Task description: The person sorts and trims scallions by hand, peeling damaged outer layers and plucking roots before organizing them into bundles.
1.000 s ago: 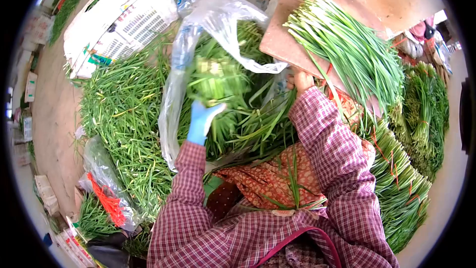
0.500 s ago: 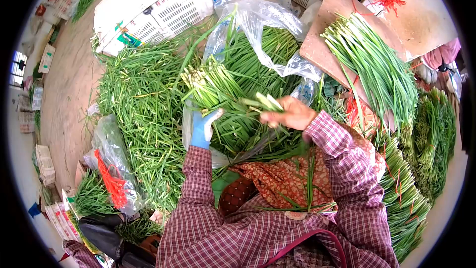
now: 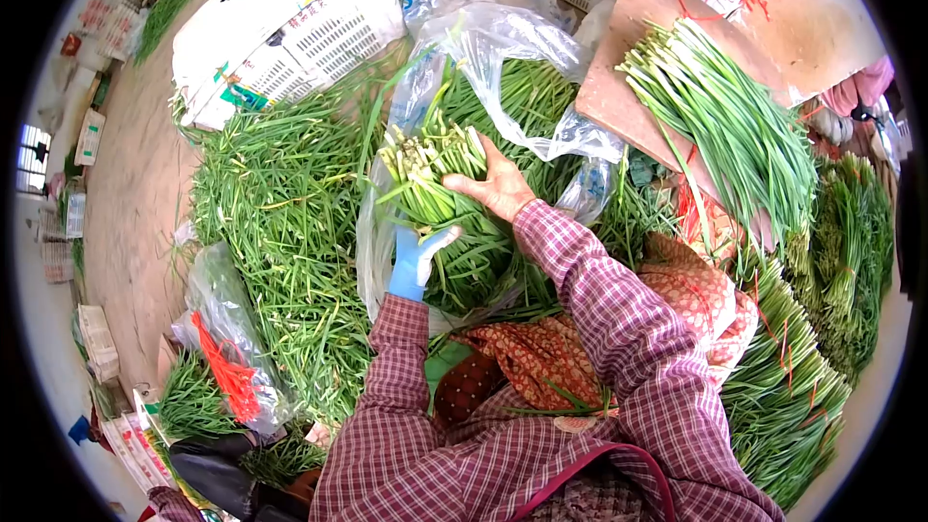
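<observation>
A bunch of garlic chives (image 3: 425, 166) with pale cut ends is held in front of me, over the opening of a clear plastic bag (image 3: 379, 266). My left hand (image 3: 422, 253), in a blue and white glove, is wrapped round the bunch from below, its thumb to the right. My bare right hand (image 3: 500, 184) grips the same bunch near the pale ends, thumb across the front; its other fingers are partly hidden behind the stalks. More loose green chives (image 3: 536, 97) lie inside the bag, under and behind the bunch.
Loose chives (image 3: 290, 232) are heaped at the left. A white crate (image 3: 329, 29) stands behind them. On a board (image 3: 619, 68) at the right lies a larger chive bundle (image 3: 725, 116); tied bundles (image 3: 783, 387) lie below it. Red ties (image 3: 227, 377) rest at lower left.
My right hand has moved left, from holding a few loose stalks beside the bunch to gripping the bunch near its cut ends. The left hand and bunch have shifted slightly right.
</observation>
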### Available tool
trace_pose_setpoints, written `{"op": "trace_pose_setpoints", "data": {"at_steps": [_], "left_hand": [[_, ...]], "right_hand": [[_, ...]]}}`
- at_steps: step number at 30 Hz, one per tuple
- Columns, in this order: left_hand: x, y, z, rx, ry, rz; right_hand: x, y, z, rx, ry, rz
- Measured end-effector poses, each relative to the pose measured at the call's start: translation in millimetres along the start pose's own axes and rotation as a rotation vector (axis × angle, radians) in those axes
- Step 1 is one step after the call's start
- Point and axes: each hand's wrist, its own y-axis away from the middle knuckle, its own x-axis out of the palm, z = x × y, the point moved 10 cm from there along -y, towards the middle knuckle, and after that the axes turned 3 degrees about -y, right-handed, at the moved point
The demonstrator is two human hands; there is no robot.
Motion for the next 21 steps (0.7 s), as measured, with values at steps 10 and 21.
{"op": "trace_pose_setpoints", "data": {"at_steps": [10,21], "left_hand": [[-20,-10,25,0.069,0.074,0.086],[4,-13,30,-0.067,0.114,0.230]], "right_hand": [[-21,-3,-40,-0.041,-0.556,-0.201],[-39,4,-22,-0.042,-0.307,-0.319]]}}
